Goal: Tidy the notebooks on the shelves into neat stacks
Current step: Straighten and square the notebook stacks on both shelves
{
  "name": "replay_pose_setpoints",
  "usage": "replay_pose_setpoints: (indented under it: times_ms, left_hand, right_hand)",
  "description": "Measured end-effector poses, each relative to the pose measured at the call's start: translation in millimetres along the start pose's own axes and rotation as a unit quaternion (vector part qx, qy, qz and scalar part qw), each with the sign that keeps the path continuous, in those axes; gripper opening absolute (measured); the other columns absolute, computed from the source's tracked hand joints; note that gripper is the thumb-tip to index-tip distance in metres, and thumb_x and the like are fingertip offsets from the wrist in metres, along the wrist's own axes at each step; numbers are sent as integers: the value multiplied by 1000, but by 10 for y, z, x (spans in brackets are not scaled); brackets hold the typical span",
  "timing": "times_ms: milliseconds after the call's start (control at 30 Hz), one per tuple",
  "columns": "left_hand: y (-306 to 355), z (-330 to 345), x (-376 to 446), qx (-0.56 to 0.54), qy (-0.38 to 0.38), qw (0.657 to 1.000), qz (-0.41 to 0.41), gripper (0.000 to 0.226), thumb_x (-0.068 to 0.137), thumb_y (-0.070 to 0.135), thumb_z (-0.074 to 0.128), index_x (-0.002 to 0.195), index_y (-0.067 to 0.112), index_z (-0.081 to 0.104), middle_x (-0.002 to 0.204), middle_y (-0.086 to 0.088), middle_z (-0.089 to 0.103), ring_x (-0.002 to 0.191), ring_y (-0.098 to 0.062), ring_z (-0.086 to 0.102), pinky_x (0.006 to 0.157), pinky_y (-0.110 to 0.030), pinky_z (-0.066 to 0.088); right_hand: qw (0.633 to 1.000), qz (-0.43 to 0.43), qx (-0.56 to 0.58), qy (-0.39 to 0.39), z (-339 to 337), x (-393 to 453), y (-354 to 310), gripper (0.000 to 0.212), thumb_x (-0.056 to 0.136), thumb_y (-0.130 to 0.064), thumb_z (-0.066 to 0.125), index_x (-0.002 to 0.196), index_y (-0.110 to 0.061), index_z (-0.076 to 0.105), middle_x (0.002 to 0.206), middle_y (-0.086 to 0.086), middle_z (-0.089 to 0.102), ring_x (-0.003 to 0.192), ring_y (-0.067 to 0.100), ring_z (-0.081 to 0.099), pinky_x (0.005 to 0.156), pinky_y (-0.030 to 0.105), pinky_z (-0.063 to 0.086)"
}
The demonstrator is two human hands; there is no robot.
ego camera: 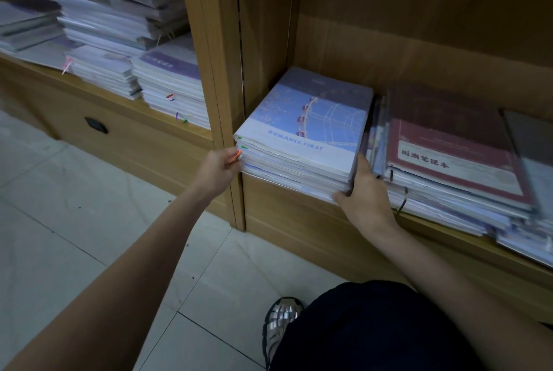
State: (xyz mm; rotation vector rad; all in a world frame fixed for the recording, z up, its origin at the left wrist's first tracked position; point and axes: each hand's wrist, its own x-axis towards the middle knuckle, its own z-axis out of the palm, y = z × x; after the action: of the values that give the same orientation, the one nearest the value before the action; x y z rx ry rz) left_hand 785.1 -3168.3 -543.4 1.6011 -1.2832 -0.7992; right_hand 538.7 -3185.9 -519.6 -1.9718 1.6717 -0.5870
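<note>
A stack of notebooks [302,137], topped by a blue cover with a ferris wheel and the words "ROMANCE FIRST", sits at the left end of the right-hand shelf compartment. My left hand [217,171] holds the stack's near left corner, fingers curled against the page edges beside small coloured tabs. My right hand [365,194] grips the near right corner, thumb under the bottom edge and fingers up the right side. A second stack with a dark red cover [449,155] lies just to the right, touching my right hand.
A wooden upright [221,86] divides the shelves, close to the stack's left side. Untidy piles of white and purple notebooks [119,35] fill the left compartment. More notebooks [526,230] overhang the shelf edge at far right. Pale tiled floor [89,236], my knee and a sandal lie below.
</note>
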Motion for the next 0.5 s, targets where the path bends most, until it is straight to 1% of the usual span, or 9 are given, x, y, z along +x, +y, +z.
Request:
replay_pose_setpoints:
  times_ms: [67, 200, 267, 300, 333, 367, 400, 433, 500]
  left_hand:
    - [4, 25, -27, -1, -9, 1000, 5, 30, 89, -15, 46, 117, -6, 52, 98, 3, 55, 67, 23, 55, 71, 0, 42]
    - [-17, 16, -31, 16, -11, 1000, 11, 26, 87, -18, 47, 111, -12, 53, 83, 9, 55, 65, 21, 56, 70, -1, 43]
    - [-18, 6, -11, 36, -5, 999, 2, 25, 87, -17, 48, 110, -13, 54, 82, 9, 57, 68, 20, 57, 72, -2, 44]
    - [-12, 12, -17, 45, -3, 999, -3, 25, 86, -15, 50, 111, -12, 54, 83, 6, 58, 73, 17, 60, 75, -5, 45]
    - [-3, 33, -39, 59, -1, 998, -7, 28, 86, -13, 52, 114, -11, 52, 87, 0, 62, 84, 7, 64, 80, -12, 47]
    - [12, 71, -81, 88, 5, 996, -6, 34, 86, -10, 54, 120, -8, 50, 95, -8, 64, 97, -10, 66, 85, -23, 47]
    - [19, 120, -150, 124, 13, 992, 0, 44, 86, -6, 56, 129, -3, 45, 106, -14, 64, 107, -24, 62, 89, -31, 46]
    - [17, 187, -248, 151, 29, 988, 10, 56, 86, -2, 57, 138, 3, 36, 118, -17, 61, 113, -31, 57, 91, -34, 44]
    - [70, 353, -488, 141, 54, 988, 24, 76, 87, 0, 55, 148, 12, 13, 139, -14, 46, 124, -30, 46, 99, -32, 38]
  right_hand:
    - [1000, -1, 1, 2, -7, -8, 5, 70, 86, -4, 64, 144, -10, 25, 75, 3, 52, 59, 10, 52, 47, 14, 35]
    - [1000, -18, -14, -19, -12, -87, -2, 92, 84, -4, 66, 150, -13, 2, 72, 4, 56, 61, 15, 54, 53, 22, 45]
    - [998, -26, -58, -22, -10, -107, -6, 96, 84, -3, 65, 149, -11, -5, 74, 5, 57, 66, 18, 56, 62, 29, 50]
    - [996, -30, -81, -17, -7, -108, -1, 96, 84, -3, 64, 149, -10, -5, 77, 7, 60, 69, 21, 58, 65, 32, 53]
    - [995, -31, -98, -13, -5, -105, 3, 95, 84, -3, 64, 149, -9, -5, 80, 9, 62, 71, 22, 60, 68, 34, 54]
    - [994, -29, -108, -10, -5, -104, 3, 94, 85, -4, 65, 149, -9, -4, 81, 10, 62, 71, 22, 60, 69, 35, 55]
    - [994, -26, -110, -10, -4, -102, -3, 94, 85, -4, 65, 149, -8, -4, 81, 10, 62, 70, 22, 60, 69, 34, 55]
    - [994, -24, -105, -11, -1, -102, -13, 93, 85, -4, 65, 149, -8, -3, 81, 10, 62, 70, 22, 60, 69, 34, 56]
    - [995, -26, -91, -7, 3, -106, -23, 93, 85, -2, 64, 150, -8, -1, 84, 12, 63, 72, 23, 61, 71, 36, 56]
